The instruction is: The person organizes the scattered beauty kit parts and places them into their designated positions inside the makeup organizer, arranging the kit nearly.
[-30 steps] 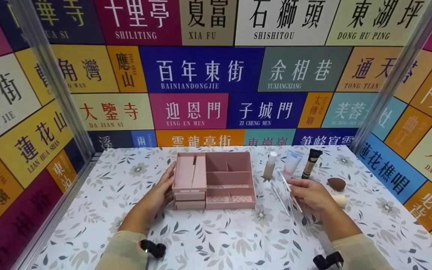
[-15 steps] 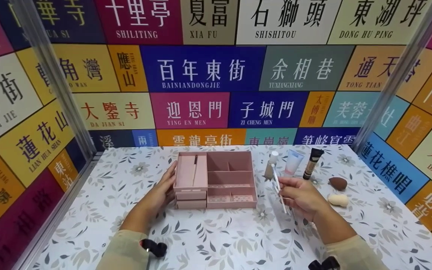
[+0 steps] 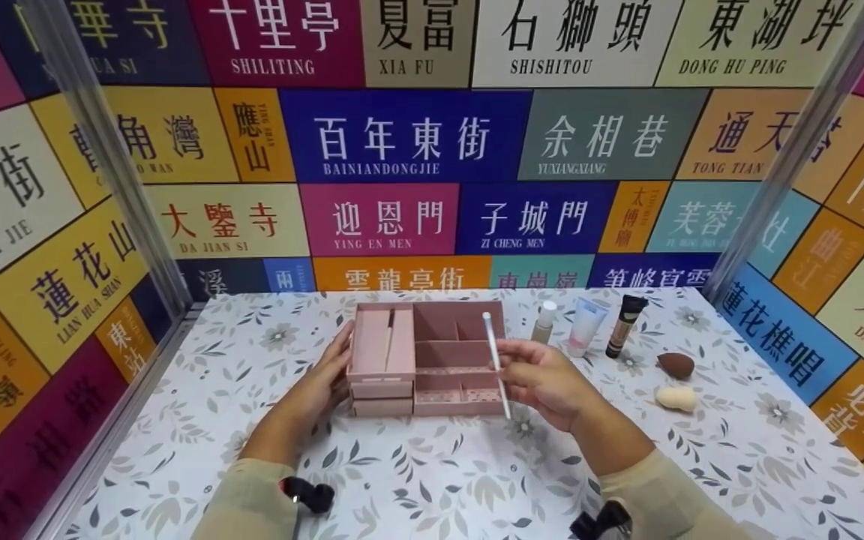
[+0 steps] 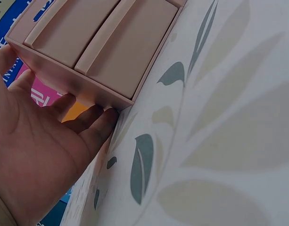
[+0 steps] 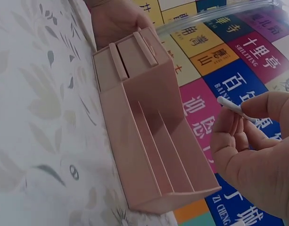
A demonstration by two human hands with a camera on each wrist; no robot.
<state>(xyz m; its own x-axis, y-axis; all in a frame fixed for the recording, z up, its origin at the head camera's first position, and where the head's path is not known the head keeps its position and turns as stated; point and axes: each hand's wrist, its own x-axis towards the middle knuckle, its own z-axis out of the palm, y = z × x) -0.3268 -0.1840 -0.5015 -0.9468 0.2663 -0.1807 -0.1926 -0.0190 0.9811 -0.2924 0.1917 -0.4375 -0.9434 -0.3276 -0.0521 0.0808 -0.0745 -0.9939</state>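
A pink makeup organizer (image 3: 413, 358) stands mid-table, with two drawers (image 4: 130, 44) at its left front and divided compartments on its right. A slim makeup brush (image 3: 389, 341) with a dark tip lies on its top left. My left hand (image 3: 325, 382) rests against the organizer's left side, fingers touching the wall (image 4: 71, 77). My right hand (image 3: 544, 381) pinches a slim white stick (image 3: 498, 367) between thumb and fingers. In the head view the stick overlaps the organizer's right edge. The right wrist view shows the stick's rounded white end (image 5: 227, 103) past the fingertips, beside the compartments.
Behind the right hand stand a bottle (image 3: 544, 321) with a white cap, a pale blue-and-pink tube (image 3: 586, 328) and a black-capped tube (image 3: 625, 327). A brown makeup sponge (image 3: 676, 365) and a cream sponge (image 3: 676, 399) lie farther right. Sign-covered walls enclose the floral tabletop (image 3: 402, 480).
My right hand has picked up the white stick from right of the organizer and carried it left to the organizer's right edge. My left hand stays at the organizer's side.
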